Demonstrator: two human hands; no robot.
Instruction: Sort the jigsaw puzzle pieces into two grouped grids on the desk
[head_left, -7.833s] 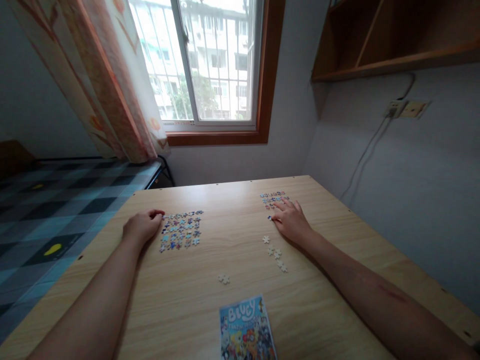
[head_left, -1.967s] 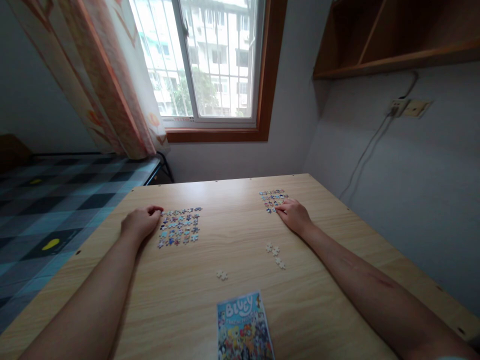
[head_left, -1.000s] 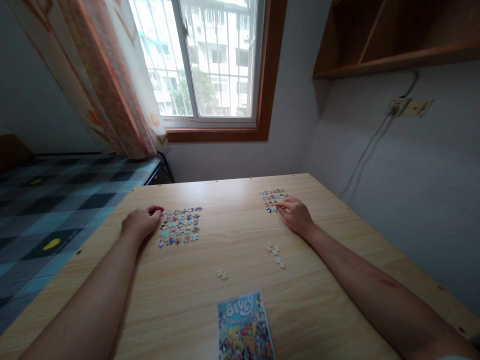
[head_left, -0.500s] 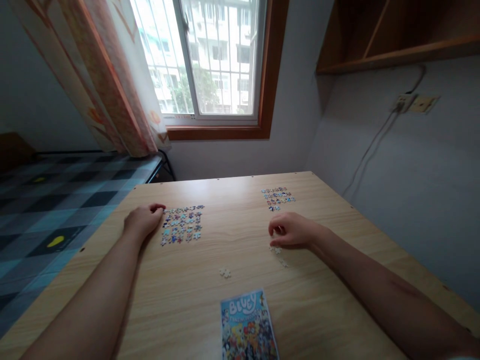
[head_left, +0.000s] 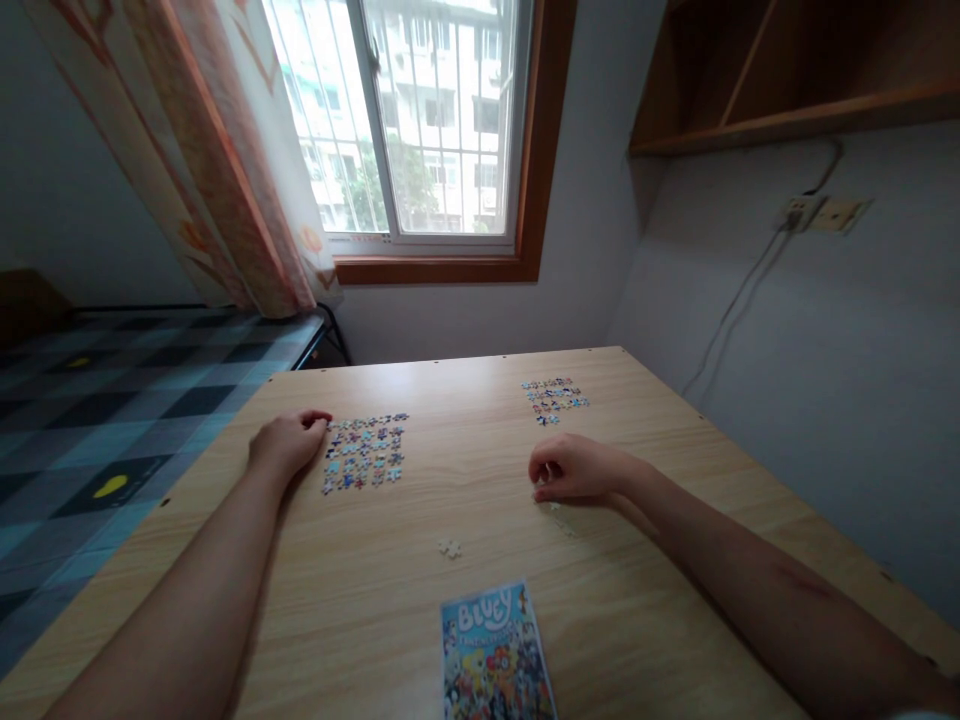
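On the left half of the table, my left hand (head_left: 289,443) lies loosely with its fingers partly extended. Its fingertips reach the top left corner of a block of colorful jigsaw puzzle pieces (head_left: 365,452) set out in rows; I see nothing held in it. My right hand (head_left: 577,466) is curled low over the table, thumb and forefinger pinched on a pale puzzle piece (head_left: 535,492) that is mostly covered. Close below it lie a few more pale puzzle pieces (head_left: 564,527), face down. Beyond that hand is a smaller group of colorful pieces (head_left: 556,394).
Several pale pieces (head_left: 450,548) lie together near the table's middle. In front of them is a picture card (head_left: 496,650) lettered "Bluey". The wooden table (head_left: 360,610) stands beside a bed (head_left: 142,400), with a wall and window (head_left: 442,120) behind.
My right hand has moved slightly left and toward me, its fingertips now down at a pale piece. My left hand stays in place.
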